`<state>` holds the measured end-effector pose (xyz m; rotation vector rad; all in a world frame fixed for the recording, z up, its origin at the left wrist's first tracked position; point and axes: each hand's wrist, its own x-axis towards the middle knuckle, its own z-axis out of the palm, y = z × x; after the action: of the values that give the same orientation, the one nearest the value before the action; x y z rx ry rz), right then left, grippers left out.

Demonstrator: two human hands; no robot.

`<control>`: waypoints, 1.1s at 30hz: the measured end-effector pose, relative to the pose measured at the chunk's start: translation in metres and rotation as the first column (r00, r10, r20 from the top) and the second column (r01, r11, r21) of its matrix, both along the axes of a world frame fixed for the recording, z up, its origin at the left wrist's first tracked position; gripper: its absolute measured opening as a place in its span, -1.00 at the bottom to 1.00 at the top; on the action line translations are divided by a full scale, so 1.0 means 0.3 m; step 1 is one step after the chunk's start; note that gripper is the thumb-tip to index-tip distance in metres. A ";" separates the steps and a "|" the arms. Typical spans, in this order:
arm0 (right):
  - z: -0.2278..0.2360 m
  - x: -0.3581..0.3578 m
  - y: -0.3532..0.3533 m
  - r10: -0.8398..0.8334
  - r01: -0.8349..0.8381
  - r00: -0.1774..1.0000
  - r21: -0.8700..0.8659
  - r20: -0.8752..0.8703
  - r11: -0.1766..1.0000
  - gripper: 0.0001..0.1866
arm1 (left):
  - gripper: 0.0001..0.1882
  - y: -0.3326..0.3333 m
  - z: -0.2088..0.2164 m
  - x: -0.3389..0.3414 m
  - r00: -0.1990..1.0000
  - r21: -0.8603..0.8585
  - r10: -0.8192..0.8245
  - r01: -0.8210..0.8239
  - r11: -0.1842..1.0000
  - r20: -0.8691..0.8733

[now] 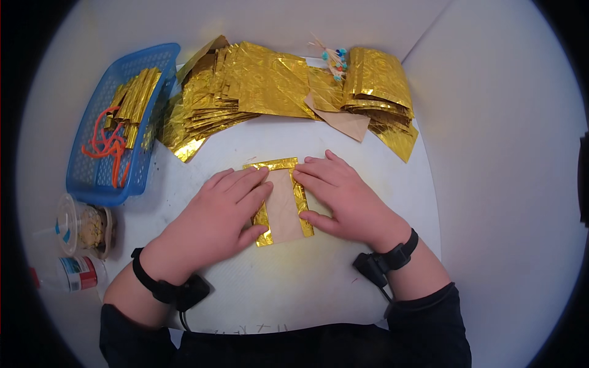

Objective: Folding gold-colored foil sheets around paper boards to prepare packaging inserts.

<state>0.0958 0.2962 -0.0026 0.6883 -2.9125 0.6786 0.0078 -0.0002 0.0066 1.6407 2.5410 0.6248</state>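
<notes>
A sheet of gold foil paper lies on the white table in front of me, tan side up. Its left, right and top edges are folded inward, showing as gold strips around the tan middle. My left hand rests on the left fold, fingers stretched out and thumb near the lower left corner. On the right fold lies my right hand, its fingers extended towards the upper right corner and its thumb apart on the strip. Neither hand grips anything; both press from above.
Stacks of gold foil paper and folded gold paper lie along the back. Beaded picks lie between them. At left stand a blue basket with gold strips and orange ties, a clear tub and a bottle.
</notes>
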 end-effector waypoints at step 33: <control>-0.010 -0.010 -0.012 -0.003 0.004 1.000 -0.046 0.018 0.999 -0.22 | -0.25 0.000 0.018 -0.052 0.997 -0.045 -0.023 0.027 0.999 0.080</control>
<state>0.0929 0.2925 -0.0055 0.6753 -2.9035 0.7523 -0.0078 -0.0002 0.0120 1.5973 2.4570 0.6113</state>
